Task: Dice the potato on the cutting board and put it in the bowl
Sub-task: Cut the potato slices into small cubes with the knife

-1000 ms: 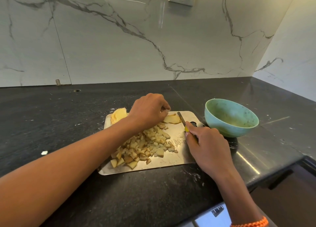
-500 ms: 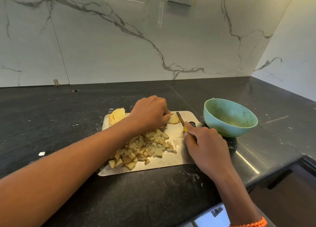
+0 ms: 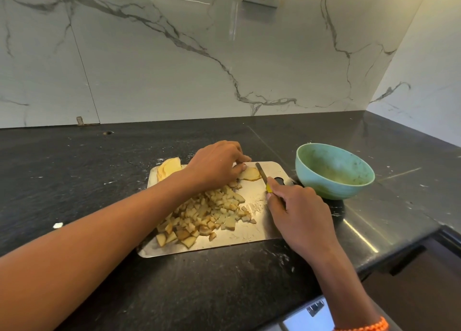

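Two hands over cutting board [image 3: 249, 236]: left hand [image 3: 214, 166] pinching potato slice [image 3: 250, 174], right hand [image 3: 299, 216] gripping knife [image 3: 262, 175], beside diced potato [image 3: 207, 216].

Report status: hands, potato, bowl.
Left hand pinning potato slice; right hand gripping knife. Diced pile on board. Bowl without dice.
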A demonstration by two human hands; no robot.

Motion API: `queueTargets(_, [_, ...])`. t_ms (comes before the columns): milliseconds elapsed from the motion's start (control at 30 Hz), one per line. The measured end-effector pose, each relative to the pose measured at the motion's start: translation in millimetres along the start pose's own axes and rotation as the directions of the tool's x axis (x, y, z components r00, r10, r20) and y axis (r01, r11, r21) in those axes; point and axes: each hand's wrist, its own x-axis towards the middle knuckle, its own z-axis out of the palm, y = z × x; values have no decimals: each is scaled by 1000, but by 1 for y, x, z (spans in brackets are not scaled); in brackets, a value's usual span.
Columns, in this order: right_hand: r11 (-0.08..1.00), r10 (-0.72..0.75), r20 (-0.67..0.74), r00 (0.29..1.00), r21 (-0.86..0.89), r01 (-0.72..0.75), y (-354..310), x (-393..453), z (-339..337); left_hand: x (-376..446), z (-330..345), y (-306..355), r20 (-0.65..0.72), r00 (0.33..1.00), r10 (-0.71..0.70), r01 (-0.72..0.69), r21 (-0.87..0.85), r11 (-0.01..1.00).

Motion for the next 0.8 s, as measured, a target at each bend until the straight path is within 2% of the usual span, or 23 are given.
queueTargets(333, [1000, -3, 14, 1000, -1, 3, 0, -1, -1, -1, -3, 5, 62, 998, 15, -16, 26, 1000])
queueTargets(800, [998, 12, 5, 1000, -66, -12, 1, -5, -3, -3, 11, 10, -48, 995, -88, 90, 50, 995])
